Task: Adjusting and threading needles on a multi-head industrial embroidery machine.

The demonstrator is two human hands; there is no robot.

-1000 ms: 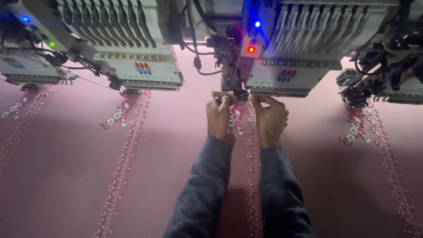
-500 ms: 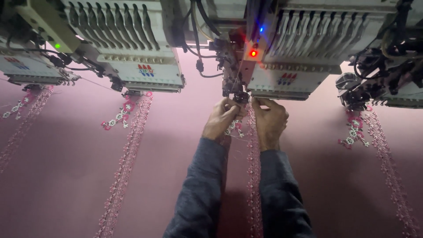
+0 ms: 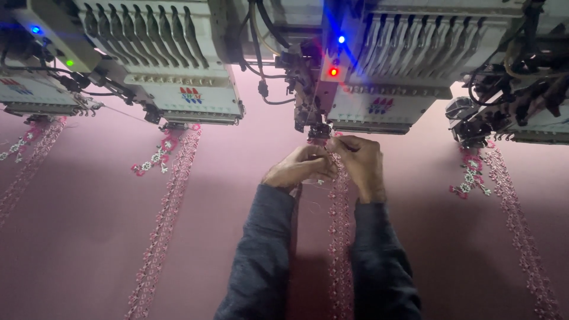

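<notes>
Both arms reach forward, left hand [image 3: 299,170] and right hand [image 3: 361,163] fingers pinching thread beneath the needle head [image 3: 317,127].

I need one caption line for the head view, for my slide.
Both hands, left hand and right hand, meet under an embroidery head over pink fabric.

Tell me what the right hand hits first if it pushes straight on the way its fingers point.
Probably the left hand: the right hand points leftward, fingertips nearly meeting it. Depth is unclear.
</notes>
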